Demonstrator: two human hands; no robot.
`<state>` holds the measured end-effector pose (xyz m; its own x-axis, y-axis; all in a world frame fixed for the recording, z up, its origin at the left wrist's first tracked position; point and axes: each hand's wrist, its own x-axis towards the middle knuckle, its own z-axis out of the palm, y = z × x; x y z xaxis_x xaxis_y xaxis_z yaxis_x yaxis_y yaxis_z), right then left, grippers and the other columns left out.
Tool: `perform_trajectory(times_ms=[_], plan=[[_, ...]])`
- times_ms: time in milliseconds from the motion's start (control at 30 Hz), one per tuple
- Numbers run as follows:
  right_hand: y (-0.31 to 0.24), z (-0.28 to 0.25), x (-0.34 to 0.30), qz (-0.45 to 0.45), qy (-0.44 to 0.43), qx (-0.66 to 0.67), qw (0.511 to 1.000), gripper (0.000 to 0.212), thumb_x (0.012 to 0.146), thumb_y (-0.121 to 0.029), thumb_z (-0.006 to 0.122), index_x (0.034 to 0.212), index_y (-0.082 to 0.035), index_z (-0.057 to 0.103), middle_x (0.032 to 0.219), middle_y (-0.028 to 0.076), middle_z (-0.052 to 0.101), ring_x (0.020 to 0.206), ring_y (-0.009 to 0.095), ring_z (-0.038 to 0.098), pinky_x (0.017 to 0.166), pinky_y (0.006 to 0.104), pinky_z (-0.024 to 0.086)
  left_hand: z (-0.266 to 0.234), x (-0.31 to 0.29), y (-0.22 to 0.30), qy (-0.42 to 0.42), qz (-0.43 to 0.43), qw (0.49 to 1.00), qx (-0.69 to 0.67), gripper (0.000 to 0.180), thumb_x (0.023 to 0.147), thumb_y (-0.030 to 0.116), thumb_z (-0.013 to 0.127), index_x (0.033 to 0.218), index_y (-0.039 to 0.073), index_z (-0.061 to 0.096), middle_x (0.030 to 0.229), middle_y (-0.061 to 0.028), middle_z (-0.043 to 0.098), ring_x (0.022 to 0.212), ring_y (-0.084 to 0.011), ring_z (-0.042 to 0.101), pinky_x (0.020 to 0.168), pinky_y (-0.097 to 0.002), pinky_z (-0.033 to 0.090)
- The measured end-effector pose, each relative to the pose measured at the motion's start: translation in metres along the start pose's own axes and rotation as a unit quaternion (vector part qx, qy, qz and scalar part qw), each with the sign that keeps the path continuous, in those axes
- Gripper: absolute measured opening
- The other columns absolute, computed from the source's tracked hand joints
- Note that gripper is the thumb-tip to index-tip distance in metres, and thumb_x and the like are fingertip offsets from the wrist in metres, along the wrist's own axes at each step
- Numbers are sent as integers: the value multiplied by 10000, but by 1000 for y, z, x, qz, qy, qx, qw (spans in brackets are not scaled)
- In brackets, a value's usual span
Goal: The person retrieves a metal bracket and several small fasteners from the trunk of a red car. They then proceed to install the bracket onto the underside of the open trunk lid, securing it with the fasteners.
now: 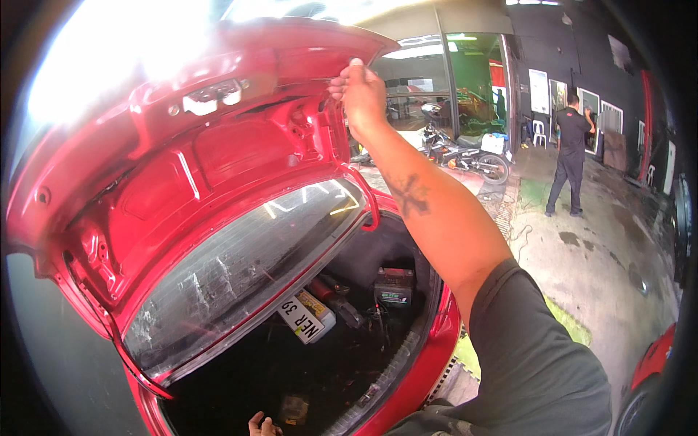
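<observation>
Fingers of the right hand (361, 93) curl closed over the raised red trunk lid (218, 138) edge; left hand (262, 425) barely visible

your left hand (262, 424) is cut off by the lower edge; only fingertips show. glare washes out the trunk lid (182, 145) top left. the trunk floor (291, 370) is too dark to read.

Glossy red trunk lid (182, 145)

Right arm raised, hand (361, 93) in closed grip; left hand (262, 425) low.
</observation>
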<state>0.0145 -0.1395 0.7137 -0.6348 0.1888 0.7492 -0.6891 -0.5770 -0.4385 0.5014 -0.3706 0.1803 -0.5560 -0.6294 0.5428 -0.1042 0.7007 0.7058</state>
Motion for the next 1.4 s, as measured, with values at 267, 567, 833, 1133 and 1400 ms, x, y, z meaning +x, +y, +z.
perform_trajectory(times_ms=[267,567,833,1133,1400], plan=[[11,-18,10,-219,24,-318,922,330,1031,-269,595,986,50,667,830,257,700,807,417,703,769,466,550,-2,37,69,23,-150,971,-182,226,966,119,609,1165,36,675,1177,-139,692,912,-238,662,750,-352,575],[34,-56,7,-187,-274,-46,942,107,946,-18,562,965,-51,662,1064,153,696,988,350,691,814,457,561,-1,99,172,236,-76,932,-264,237,1000,155,544,1204,110,655,754,54,557,598,-17,424,537,-180,298],[276,-250,-249,370,-423,199,803,277,961,-155,649,1157,41,657,1193,176,705,1035,298,725,898,413,600,265,162,167,295,-427,708,-478,147,1012,224,556,1102,113,520,770,-15,407,630,-148,382,524,-290,329],[66,-579,-316,676,-276,-255,634,242,991,-168,607,1164,-23,693,1098,79,729,983,171,689,864,322,541,62,-213,90,453,-630,595,-210,203,908,255,667,1072,137,650,817,6,572,557,-83,464,453,-205,347],[90,-493,-501,769,-360,-124,513,195,1050,-161,590,1137,-10,678,1048,63,718,918,131,677,816,281,534,243,-210,-19,361,-678,577,-279,432,1002,559,577,1105,139,576,744,-16,493,654,-174,515,614,-368,473]])
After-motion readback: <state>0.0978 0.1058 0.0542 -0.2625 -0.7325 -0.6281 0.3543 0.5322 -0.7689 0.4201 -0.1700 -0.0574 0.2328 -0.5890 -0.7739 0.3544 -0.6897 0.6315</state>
